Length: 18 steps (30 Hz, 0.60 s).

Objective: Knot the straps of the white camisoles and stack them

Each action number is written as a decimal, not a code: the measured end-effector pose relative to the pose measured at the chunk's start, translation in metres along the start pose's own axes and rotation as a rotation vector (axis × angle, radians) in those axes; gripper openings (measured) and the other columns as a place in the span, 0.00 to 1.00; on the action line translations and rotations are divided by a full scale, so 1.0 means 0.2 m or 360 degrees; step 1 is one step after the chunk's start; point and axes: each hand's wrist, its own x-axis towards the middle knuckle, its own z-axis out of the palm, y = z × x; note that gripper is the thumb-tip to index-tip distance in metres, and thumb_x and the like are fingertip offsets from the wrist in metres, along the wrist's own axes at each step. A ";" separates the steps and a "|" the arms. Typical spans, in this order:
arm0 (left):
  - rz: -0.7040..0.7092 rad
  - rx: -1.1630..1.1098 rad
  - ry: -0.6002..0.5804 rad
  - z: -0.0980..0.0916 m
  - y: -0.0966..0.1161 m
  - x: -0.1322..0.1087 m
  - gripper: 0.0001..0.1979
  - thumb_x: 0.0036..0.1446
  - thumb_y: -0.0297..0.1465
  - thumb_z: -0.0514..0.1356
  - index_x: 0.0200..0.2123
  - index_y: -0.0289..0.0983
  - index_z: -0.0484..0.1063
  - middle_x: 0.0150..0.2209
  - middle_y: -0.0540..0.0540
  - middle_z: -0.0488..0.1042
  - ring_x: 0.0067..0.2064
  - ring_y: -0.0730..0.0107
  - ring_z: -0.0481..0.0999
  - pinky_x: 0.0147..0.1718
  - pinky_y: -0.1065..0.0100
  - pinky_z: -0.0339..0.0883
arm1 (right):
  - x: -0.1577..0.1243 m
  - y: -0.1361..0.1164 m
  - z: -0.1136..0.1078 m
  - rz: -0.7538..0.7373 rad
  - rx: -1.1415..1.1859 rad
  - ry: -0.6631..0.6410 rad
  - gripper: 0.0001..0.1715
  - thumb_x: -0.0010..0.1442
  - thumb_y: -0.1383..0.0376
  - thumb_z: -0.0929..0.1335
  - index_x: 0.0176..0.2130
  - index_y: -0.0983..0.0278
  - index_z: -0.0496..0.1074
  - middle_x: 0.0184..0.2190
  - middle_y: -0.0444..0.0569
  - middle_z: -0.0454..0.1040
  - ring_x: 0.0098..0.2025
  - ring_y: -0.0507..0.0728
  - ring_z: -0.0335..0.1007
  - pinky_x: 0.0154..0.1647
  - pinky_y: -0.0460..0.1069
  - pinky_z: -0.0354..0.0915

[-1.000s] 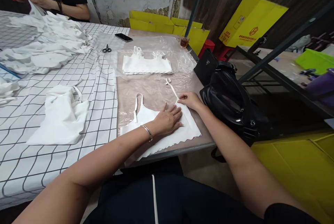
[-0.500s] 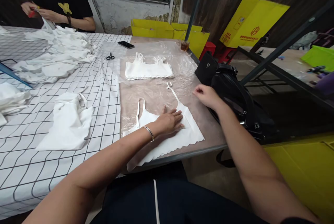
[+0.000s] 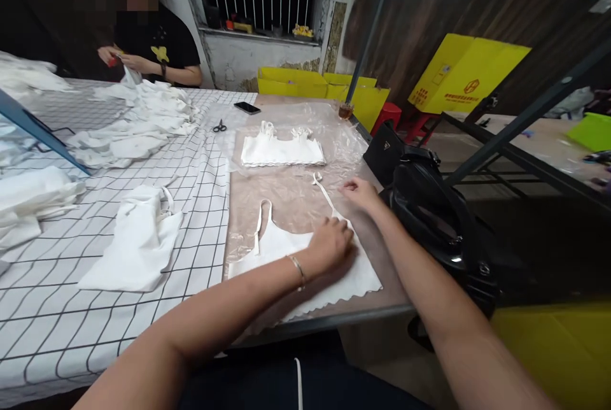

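A white camisole [image 3: 281,246] with thin straps and a wavy hem lies spread on the clear plastic sheet near the table's front edge. My left hand [image 3: 330,246], a bangle on its wrist, rests palm down on its right part, below the right strap. Its fingers are bent with their tips partly hidden, and I see no fabric bunched in them. Just right of that strap, my right hand [image 3: 361,193] hovers with loosely bent fingers, holding nothing visible. Behind lies a neat stack of white camisoles [image 3: 282,151].
Another white garment [image 3: 136,238] and a large white heap [image 3: 143,117] lie on the checked cloth [image 3: 205,206]. Black scissors [image 3: 220,126], a phone [image 3: 247,107] and a glass [image 3: 345,110] are farther back. A black bag [image 3: 424,206] stands right. Across the table sits a person [image 3: 157,47].
My view has tilted up, so the table sits lower. My left hand's fingers have gone from spread flat to bent. My right hand has moved left, closer to the camisole's right strap.
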 end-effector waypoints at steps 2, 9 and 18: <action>0.0269 -0.0010 -0.0068 0.04 0.04 -0.10 0.28 0.65 0.46 0.49 0.59 0.33 0.65 0.61 0.35 0.65 0.61 0.51 0.62 0.59 0.51 0.50 | 0.16 -0.08 0.17 0.0180 0.0097 -0.0147 0.11 0.41 0.66 0.74 0.25 0.62 0.69 0.22 0.41 0.69 0.30 0.54 0.67 0.33 0.47 0.63; 0.0279 -0.0273 -0.0299 0.10 0.07 -0.19 0.34 0.66 0.48 0.43 0.67 0.33 0.53 0.69 0.37 0.50 0.71 0.53 0.44 0.66 0.49 0.36 | 0.42 -0.24 0.30 0.0526 0.0442 -0.0388 0.14 0.49 0.72 0.70 0.20 0.63 0.61 0.11 0.35 0.53 0.15 0.46 0.45 0.16 0.43 0.47; 0.0205 -0.0596 -0.0300 0.11 0.07 -0.16 0.31 0.64 0.44 0.52 0.65 0.33 0.58 0.69 0.36 0.49 0.70 0.50 0.43 0.66 0.46 0.32 | 0.46 -0.49 -0.09 0.0543 0.0903 -0.0420 0.11 0.59 0.76 0.63 0.26 0.66 0.65 0.18 0.42 0.65 0.17 0.45 0.54 0.17 0.40 0.50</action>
